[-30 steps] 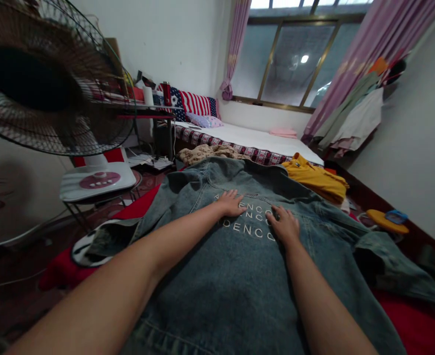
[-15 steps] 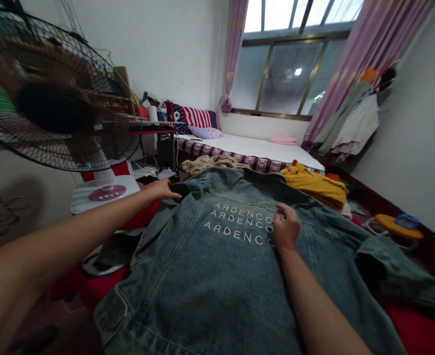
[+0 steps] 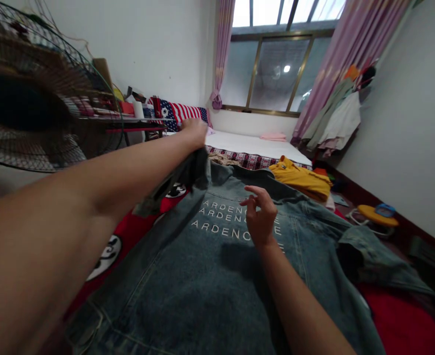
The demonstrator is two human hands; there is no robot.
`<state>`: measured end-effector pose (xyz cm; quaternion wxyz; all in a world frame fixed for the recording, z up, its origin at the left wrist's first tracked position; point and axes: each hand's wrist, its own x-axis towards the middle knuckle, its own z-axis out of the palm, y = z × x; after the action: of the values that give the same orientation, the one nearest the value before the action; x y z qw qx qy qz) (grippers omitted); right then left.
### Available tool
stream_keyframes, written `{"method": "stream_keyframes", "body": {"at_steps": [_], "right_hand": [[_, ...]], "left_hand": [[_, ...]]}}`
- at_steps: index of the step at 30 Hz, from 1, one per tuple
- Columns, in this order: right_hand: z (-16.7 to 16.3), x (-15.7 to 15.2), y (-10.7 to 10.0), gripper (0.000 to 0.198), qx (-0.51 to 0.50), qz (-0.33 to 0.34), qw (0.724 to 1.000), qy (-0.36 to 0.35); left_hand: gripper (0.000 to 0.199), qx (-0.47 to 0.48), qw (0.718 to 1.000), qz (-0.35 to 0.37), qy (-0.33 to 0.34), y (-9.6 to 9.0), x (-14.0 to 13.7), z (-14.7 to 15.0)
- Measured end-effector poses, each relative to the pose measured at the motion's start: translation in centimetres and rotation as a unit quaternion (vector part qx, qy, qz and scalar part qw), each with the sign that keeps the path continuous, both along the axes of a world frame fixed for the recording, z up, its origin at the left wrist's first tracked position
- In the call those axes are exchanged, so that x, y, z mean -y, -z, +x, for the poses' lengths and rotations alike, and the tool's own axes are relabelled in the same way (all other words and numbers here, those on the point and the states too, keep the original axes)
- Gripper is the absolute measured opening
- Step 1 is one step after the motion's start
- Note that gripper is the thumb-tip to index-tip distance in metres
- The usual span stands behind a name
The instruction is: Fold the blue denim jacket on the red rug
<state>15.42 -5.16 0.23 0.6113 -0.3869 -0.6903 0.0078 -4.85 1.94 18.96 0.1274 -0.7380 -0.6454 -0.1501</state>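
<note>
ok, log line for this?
left hand: holds raised sleeve of blue denim jacket | right hand: empty, above white lettering | red patterned cloth: beneath jacket

White lettering (image 3: 221, 231) runs in three rows across the back of the denim jacket (image 3: 188, 286), each beginning ARDEN; the right hand (image 3: 261, 214) covers later letters, and an E shows past it on every row

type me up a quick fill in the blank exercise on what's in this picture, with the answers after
The left hand holds up one ___ of the denim jacket. The right hand partly hides white lettering whose rows each begin with the letter ___. The garment past the jacket's collar is ___ in colour. Purple curtains hang either side of the ___.

Missing words: sleeve; A; yellow; window.
</note>
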Motion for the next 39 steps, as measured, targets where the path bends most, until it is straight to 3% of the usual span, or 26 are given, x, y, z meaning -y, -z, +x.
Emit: {"method": "stream_keyframes", "body": {"at_steps": [2, 4, 6, 8, 10, 13, 16, 19, 22, 24, 26, 30, 32, 35, 37, 39], "right_hand": [[-0.6, 0.7, 0.1, 0.030, 0.037, 0.012, 0.999, -0.006], [-1.2, 1.4, 0.7, 0.030, 0.115, 0.009, 0.993, -0.027], [-1.7, 1.8, 1.6, 0.030, 0.216, -0.013, 0.975, -0.056], [-2.0, 1.8, 2.5, 0.030, 0.303, -0.049, 0.949, -0.074], [-2.0, 1.7, 3.2, 0.031, 0.337, -0.090, 0.936, -0.053], [-1.9, 1.2, 3.5, 0.039, 0.330, -0.137, 0.934, 0.013], [-2.0, 0.8, 3.7, 0.056, 0.349, -0.169, 0.920, 0.063], [-2.7, 0.3, 3.8, 0.067, 0.372, -0.202, 0.899, 0.108], [-3.5, -0.7, 3.7, 0.055, 0.392, -0.232, 0.879, 0.140], [-3.7, -1.8, 3.3, 0.039, 0.409, -0.243, 0.867, 0.148], [-3.4, -3.0, 2.4, 0.034, 0.406, -0.243, 0.868, 0.152], [-1.3, -5.8, 0.1, 0.036, 0.332, -0.224, 0.898, 0.183], [0.2, -7.0, -0.5, 0.036, 0.296, -0.208, 0.913, 0.186], [2.4, -8.3, 0.4, 0.037, 0.251, -0.195, 0.932, 0.171], [3.5, -8.7, 2.3, 0.040, 0.226, -0.198, 0.942, 0.147], [4.4, -9.0, 4.4, 0.044, 0.201, -0.200, 0.953, 0.108]], "left_hand": [[0.037, -0.013, 0.997, 0.026, 0.067, 0.7, 0.1, 5.0], [0.049, -0.032, 0.983, 0.014, 0.180, 3.0, 0.8, 9.0], [0.067, -0.049, 0.930, -0.019, 0.365, 5.9, 1.7, 11.1], [0.071, -0.034, 0.896, -0.045, 0.440, 8.4, 2.3, 10.8], [0.057, -0.007, 0.909, -0.066, 0.411, 10.0, 2.8, 8.3], [0.028, 0.021, 0.950, -0.130, 0.284, 11.0, 4.0, 2.4], [0.033, 0.002, 0.959, -0.229, 0.168, 11.1, 6.9, -3.4], [0.045, -0.042, 0.921, -0.371, 0.115, 11.2, 11.4, -7.1], [0.038, -0.040, 0.857, -0.495, 0.138, 11.7, 16.0, -8.4], [0.025, -0.035, 0.847, -0.507, 0.157, 11.7, 18.0, -8.2], [0.017, -0.012, 0.852, -0.494, 0.170, 11.0, 18.9, -7.4], [0.015, 0.108, 0.835, -0.501, 0.201, 7.9, 18.7, -3.6], [0.012, 0.134, 0.841, -0.473, 0.227, 7.1, 18.3, -0.8], [0.015, 0.146, 0.836, -0.437, 0.297, 8.6, 18.3, 3.7], [0.020, 0.129, 0.799, -0.455, 0.371, 10.7, 18.4, 6.4], [0.026, 0.076, 0.744, -0.496, 0.440, 12.5, 18.3, 8.4]]}}
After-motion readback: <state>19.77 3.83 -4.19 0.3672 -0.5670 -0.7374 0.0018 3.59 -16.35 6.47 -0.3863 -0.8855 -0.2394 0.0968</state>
